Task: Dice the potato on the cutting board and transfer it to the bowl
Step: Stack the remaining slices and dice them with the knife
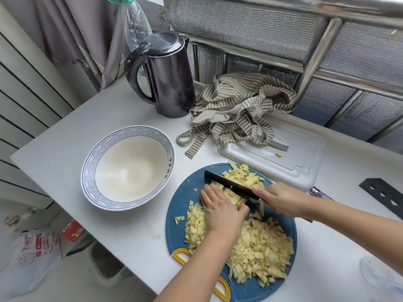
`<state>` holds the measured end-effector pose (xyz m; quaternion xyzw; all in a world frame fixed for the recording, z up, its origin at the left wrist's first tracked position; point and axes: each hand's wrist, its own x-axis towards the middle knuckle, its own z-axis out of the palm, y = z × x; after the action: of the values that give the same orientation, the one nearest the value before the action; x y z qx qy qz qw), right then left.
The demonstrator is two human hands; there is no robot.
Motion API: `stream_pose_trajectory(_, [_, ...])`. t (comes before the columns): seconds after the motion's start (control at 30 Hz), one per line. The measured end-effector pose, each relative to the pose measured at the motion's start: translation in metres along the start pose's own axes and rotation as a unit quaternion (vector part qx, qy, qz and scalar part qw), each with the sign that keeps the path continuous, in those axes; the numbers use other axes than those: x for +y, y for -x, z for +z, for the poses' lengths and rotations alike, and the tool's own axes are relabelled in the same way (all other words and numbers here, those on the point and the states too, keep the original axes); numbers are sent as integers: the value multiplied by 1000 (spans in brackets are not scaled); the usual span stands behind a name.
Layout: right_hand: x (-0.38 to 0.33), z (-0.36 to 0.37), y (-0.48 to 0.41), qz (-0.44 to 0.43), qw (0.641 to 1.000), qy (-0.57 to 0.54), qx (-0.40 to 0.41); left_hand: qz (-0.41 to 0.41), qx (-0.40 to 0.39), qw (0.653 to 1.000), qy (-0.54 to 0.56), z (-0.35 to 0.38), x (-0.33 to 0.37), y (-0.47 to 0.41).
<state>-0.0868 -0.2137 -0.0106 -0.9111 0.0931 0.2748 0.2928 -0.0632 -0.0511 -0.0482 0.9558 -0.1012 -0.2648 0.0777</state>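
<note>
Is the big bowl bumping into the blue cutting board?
Apart. The head view shows a strip of white table between the bowl and the left edge of the cutting board.

The cutting board (185,199) is dark blue with a yellow handle. The potato pieces (261,258) on it are pale yellow, and the knife (226,182) over them has a black blade. Left of the board, the bowl (91,171) is white with a blue wave pattern on its rim. Behind the board are a beige-and-white striped cloth (235,105) and a glossy black kettle (172,83).
</note>
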Motion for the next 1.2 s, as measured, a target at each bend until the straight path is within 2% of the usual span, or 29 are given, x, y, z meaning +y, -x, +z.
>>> stream_pose_trajectory(0.43, [40,22,43,25,999,-36,24,-7,25,1000,-9,0,2,3])
stream_pose_trajectory(0.73, [24,31,33,12,999,2,45,-12,24,1000,-9,-1,3,3])
stream_pose_trajectory(1.03, [13,30,32,-5,983,-169,74,18,61,998,-12,3,-8,9])
stream_pose_trajectory(1.2, [1,21,32,-24,982,-170,82,-3,57,997,-46,-2,-8,9])
